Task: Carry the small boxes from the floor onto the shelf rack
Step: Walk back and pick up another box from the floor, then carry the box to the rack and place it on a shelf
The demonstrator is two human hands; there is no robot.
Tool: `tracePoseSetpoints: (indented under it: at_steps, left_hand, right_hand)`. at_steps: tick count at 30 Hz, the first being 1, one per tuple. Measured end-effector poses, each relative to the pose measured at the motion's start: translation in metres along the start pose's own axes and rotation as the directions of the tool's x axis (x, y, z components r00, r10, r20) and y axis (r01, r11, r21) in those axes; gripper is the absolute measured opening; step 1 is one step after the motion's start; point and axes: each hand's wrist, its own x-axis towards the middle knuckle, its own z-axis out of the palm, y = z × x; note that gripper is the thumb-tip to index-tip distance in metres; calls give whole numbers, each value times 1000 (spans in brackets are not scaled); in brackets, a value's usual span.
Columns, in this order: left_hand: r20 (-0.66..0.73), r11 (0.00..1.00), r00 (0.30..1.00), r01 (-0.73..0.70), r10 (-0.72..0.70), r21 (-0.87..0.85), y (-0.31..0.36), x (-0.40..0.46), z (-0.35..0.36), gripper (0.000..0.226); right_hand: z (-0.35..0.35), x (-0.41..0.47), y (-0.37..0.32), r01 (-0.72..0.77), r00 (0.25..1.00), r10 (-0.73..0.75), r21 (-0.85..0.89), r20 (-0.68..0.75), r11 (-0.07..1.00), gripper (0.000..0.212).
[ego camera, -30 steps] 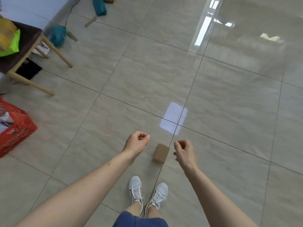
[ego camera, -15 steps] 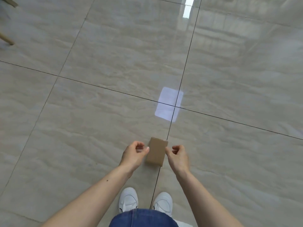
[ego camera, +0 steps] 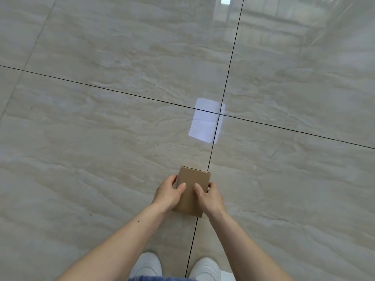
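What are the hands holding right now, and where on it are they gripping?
A small cardboard box: the left hand grips its left edge and the right hand its right edge, thumbs on top.

Small box (ego camera: 192,191) between left hand (ego camera: 167,194) and right hand (ego camera: 210,198), ahead of two shoes (ego camera: 147,264).

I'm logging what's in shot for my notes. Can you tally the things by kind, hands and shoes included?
Cardboard boxes: 1, the small brown box, gripped by both hands
Hands: 2, left hand and right hand
White shoes: 2, left shoe and right shoe
Total: 5
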Motion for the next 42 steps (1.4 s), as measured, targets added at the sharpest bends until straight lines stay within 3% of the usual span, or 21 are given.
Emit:
tracePoseSetpoints:
  at_steps: [5,10,17,22,33,42]
  left_hand:
    - [-18,1000,1000,-12,12,-14,2,1,0,60]
    - [-40,998,999,-20,18,-54,26,-42,-13,40]
    - [-79,986,996,-63,51,-156,90,-159,-47,56]
    - [-106,981,989,-118,102,-154,149,-255,-82,45]
    - [-156,933,942,-321,298,-160,274,-457,-165,56]
    - [-113,860,888,-461,447,-219,338,-556,-210,46]
  right_hand:
    - [-2,-1,1,3,1000,-3,-17,-22,1000,48]
    - [-26,-44,-18,41,998,-42,-16,-50,999,47]
    - [-85,-161,-61,109,991,-106,44,-83,993,46]
    - [-131,-261,-98,159,983,-148,100,-106,982,49]
    - [-231,-482,-195,321,940,-305,87,-155,943,54]
    - [-283,-590,-249,399,911,-343,281,-229,873,62]
